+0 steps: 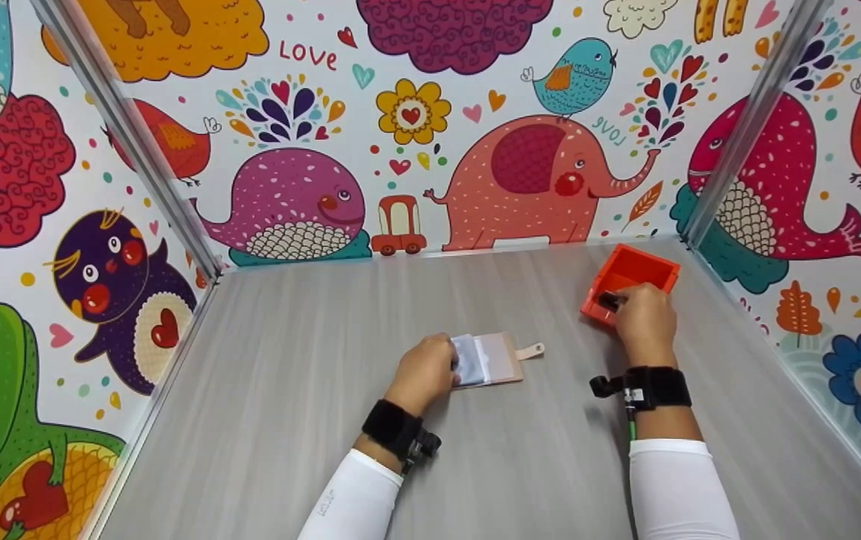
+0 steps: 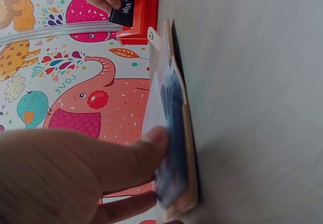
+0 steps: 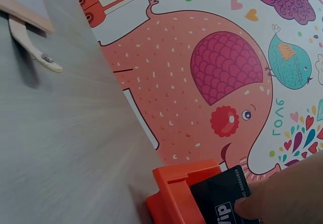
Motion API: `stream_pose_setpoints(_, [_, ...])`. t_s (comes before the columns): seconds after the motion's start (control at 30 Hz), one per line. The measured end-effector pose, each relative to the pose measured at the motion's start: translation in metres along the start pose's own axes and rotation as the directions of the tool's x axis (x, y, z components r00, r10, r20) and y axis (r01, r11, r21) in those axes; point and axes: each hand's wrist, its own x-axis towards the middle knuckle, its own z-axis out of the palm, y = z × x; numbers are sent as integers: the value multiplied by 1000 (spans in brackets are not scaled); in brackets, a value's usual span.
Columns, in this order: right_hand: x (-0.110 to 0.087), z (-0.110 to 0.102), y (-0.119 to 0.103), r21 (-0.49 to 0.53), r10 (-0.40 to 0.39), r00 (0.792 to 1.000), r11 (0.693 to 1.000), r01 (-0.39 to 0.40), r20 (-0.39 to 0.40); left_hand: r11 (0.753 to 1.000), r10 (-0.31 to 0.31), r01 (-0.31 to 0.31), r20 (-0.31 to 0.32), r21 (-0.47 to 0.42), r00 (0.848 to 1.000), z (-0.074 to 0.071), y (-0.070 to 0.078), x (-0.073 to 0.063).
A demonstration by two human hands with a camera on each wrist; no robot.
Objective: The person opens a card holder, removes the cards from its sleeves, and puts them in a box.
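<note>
In the head view my left hand holds a card holder, which lies open on the table with its clear plastic sleeves showing. The left wrist view shows the thumb pressed on the sleeves and other fingers at the holder's edge. A pale snap strap sticks out at its right end. My right hand pinches a black card with "Vip" lettering at the orange-red box. In the right wrist view the card overlaps the box's rim.
A grey wood-grain table spreads under both hands. Printed cartoon walls enclose it at the back and sides, with metal corner posts. The box stands near the back right corner.
</note>
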Motion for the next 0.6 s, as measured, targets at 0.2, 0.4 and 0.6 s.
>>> stream_pose_setpoints(0.2, [-1, 8, 4, -28, -46, 999, 999, 45, -16, 1000, 4, -4, -4, 3, 1000, 0, 0, 1])
stream_pose_setpoints(0.4, [-2, 10, 1, -42, 27, 998, 999, -25, 59, 1000, 7, -7, -6, -2, 1000, 0, 0, 0])
stream_pose_setpoints(0.6, [-2, 10, 0, -75, 17, 997, 997, -12, 69, 1000, 13, -13, -7, 15, 1000, 1, -1, 0])
